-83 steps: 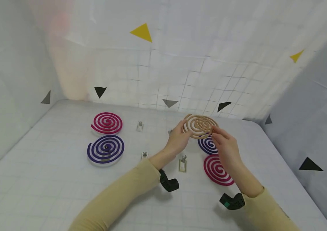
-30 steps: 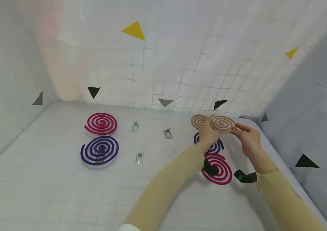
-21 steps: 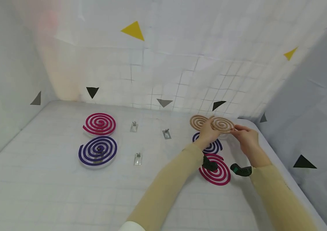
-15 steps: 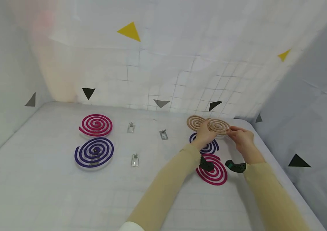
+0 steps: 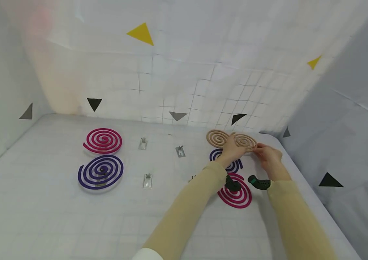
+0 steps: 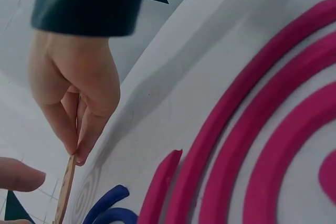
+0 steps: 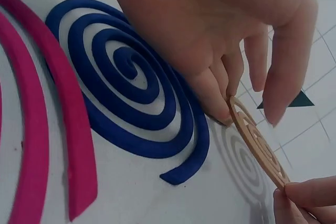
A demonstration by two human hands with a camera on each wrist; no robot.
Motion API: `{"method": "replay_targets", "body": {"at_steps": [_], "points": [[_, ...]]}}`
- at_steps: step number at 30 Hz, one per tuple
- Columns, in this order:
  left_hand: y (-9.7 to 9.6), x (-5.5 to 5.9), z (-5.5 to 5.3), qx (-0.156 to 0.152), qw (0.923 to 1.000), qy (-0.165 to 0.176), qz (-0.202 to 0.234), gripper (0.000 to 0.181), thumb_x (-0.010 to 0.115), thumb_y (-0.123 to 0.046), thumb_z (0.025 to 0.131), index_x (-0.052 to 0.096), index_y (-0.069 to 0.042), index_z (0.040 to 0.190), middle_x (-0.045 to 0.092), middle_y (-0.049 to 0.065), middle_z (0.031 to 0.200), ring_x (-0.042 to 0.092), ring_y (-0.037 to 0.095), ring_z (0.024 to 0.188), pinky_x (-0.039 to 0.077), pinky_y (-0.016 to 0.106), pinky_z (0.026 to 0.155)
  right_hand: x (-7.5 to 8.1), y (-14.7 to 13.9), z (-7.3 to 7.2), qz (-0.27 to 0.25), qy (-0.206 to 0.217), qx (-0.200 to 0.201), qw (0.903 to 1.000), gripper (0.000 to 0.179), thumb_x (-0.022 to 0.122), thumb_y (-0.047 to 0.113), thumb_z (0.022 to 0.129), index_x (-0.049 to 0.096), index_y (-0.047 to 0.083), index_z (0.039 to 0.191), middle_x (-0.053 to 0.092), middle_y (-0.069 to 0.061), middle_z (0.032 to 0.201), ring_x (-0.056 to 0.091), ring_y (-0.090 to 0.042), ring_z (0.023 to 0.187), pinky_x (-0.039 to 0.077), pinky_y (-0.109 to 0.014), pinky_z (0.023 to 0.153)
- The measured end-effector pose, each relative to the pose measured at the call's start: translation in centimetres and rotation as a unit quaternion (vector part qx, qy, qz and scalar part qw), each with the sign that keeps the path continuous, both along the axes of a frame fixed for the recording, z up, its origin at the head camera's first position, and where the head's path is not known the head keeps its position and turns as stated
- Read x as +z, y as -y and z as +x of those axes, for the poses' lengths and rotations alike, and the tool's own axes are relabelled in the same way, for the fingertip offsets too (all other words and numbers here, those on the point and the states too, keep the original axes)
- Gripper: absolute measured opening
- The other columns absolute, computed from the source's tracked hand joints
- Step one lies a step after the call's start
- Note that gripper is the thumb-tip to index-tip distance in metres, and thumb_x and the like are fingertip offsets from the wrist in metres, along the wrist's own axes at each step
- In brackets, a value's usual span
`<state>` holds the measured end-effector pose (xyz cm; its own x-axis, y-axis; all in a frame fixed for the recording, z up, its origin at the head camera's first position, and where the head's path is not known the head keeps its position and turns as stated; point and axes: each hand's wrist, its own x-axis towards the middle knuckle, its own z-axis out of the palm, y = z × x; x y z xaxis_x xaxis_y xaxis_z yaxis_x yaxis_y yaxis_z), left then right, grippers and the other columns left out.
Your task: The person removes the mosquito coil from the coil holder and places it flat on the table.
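Observation:
A tan mosquito coil [image 5: 245,141] hangs slightly tilted above the white table, its shadow below. My right hand [image 5: 268,156] pinches its right edge between thumb and fingers, clearly seen in the right wrist view, where its fingertips [image 7: 310,192] meet the rim. My left hand [image 5: 232,150] holds the opposite edge with thumb and a finger, another finger [image 7: 283,77] stretched out away from it. Left of it lies a second tan coil [image 5: 216,139], partly behind the left hand. A blue coil [image 5: 236,166] and a pink coil [image 5: 235,194] lie nearer, partly covered by the left arm.
Another pink coil [image 5: 103,140] and blue coil [image 5: 102,170] sit on the table's left side. Several small metal stands [image 5: 147,181] are spread over the middle, one partly hidden by the left sleeve. White sheeting [image 5: 171,72] encloses the back and sides.
The nested tan coils have come apart; one now lies behind the right-hand blue coil. Both hands have moved right and back, and lately lowered the other tan coil slightly.

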<state>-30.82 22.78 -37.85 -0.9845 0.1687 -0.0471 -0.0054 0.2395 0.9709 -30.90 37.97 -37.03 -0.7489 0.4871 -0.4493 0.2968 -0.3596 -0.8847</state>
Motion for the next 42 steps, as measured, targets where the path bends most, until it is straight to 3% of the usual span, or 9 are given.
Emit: {"method": "replay_targets", "body": {"at_steps": [6,12,15,19,26,30,33,38,42], "points": [[-0.1,0.2,0.1,-0.013,0.9999,0.007,0.009,0.070,0.063,-0.014,0.087,0.038,-0.013,0.153,0.051,0.006,0.149,0.049,0.015,0.133,0.044,0.027,0.106,-0.3,-0.7,-0.1,-0.002,0.016,-0.018,0.9997,0.066,0.058,-0.016,0.089,0.046,0.011,0.147,0.043,-0.002,0.154,0.050,-0.005,0.130,0.055,-0.012,0.074],[-0.3,-0.1,-0.2,-0.016,0.9997,0.016,-0.012,0.069,0.059,-0.012,0.086,0.041,-0.014,0.152,0.051,0.006,0.149,0.050,0.015,0.128,0.044,0.028,0.103,-0.9,-0.9,-0.4,0.006,0.004,-0.046,0.9989,0.065,0.061,-0.017,0.086,0.050,0.008,0.145,0.055,-0.002,0.146,0.055,-0.008,0.125,0.054,-0.014,0.084],[-0.5,-0.6,-0.7,-0.015,0.9996,0.010,-0.023,0.067,0.060,-0.015,0.086,0.043,-0.015,0.151,0.052,0.004,0.148,0.051,0.014,0.123,0.044,0.026,0.098,-1.2,-0.9,-0.4,0.018,-0.004,-0.075,0.9970,0.064,0.064,-0.019,0.083,0.056,0.007,0.141,0.066,-0.001,0.126,0.059,-0.009,0.116,0.056,-0.014,0.074],[-0.5,-0.5,-0.6,-0.023,0.9996,0.003,-0.014,0.069,0.063,-0.018,0.087,0.041,-0.014,0.153,0.051,0.004,0.149,0.052,0.012,0.117,0.044,0.022,0.092,-1.5,-0.8,-0.6,0.021,-0.011,-0.098,0.9949,0.061,0.065,-0.019,0.081,0.061,0.006,0.136,0.066,0.001,0.108,0.059,-0.009,0.111,0.053,-0.013,0.061],[-0.8,-0.2,-0.4,-0.037,0.9991,-0.008,-0.020,0.075,0.068,-0.015,0.078,0.047,-0.015,0.149,0.031,-0.004,0.163,0.043,0.015,0.139,0.039,0.023,0.108,-2.2,-0.7,-1.3,0.067,-0.006,-0.100,0.9927,0.052,0.067,-0.014,0.082,0.066,0.005,0.131,0.064,0.003,0.100,0.059,-0.005,0.094,0.051,-0.014,0.067],[-0.9,-0.5,-0.8,-0.050,0.9982,0.000,-0.031,0.082,0.068,-0.014,0.074,0.041,-0.016,0.152,0.026,-0.003,0.165,0.041,0.018,0.141,0.041,0.024,0.105,-2.3,-0.3,-1.6,0.122,0.000,-0.075,0.9897,0.049,0.066,-0.008,0.086,0.064,0.007,0.133,0.058,0.005,0.103,0.055,-0.002,0.090,0.048,-0.014,0.075],[-0.9,-0.7,-1.0,-0.056,0.9980,0.014,-0.027,0.085,0.067,-0.014,0.075,0.038,-0.019,0.154,0.028,-0.003,0.164,0.047,0.016,0.129,0.043,0.023,0.094,-2.5,0.0,-1.9,0.171,0.004,-0.050,0.9841,0.050,0.063,-0.005,0.088,0.062,0.007,0.136,0.057,0.001,0.116,0.053,-0.003,0.096,0.046,-0.014,0.078],[-0.6,-0.7,-0.9,-0.055,0.9979,0.019,-0.028,0.083,0.067,-0.015,0.076,0.039,-0.018,0.154,0.045,0.000,0.154,0.051,0.017,0.106,0.044,0.024,0.083,-2.6,0.5,-1.9,0.220,0.011,-0.019,0.9752,0.055,0.059,-0.006,0.089,0.056,0.007,0.142,0.047,-0.007,0.147,0.048,-0.011,0.118,0.044,-0.016,0.085],[-0.5,-0.6,-0.6,-0.052,0.9981,0.015,-0.030,0.080,0.068,-0.014,0.076,0.043,-0.017,0.151,0.056,0.002,0.143,0.053,0.017,0.101,0.045,0.024,0.081,-2.6,0.8,-1.8,0.215,0.009,-0.016,0.9764,0.060,0.056,-0.009,0.088,0.051,0.008,0.146,0.043,-0.009,0.153,0.046,-0.014,0.126,0.046,-0.018,0.087]]}}
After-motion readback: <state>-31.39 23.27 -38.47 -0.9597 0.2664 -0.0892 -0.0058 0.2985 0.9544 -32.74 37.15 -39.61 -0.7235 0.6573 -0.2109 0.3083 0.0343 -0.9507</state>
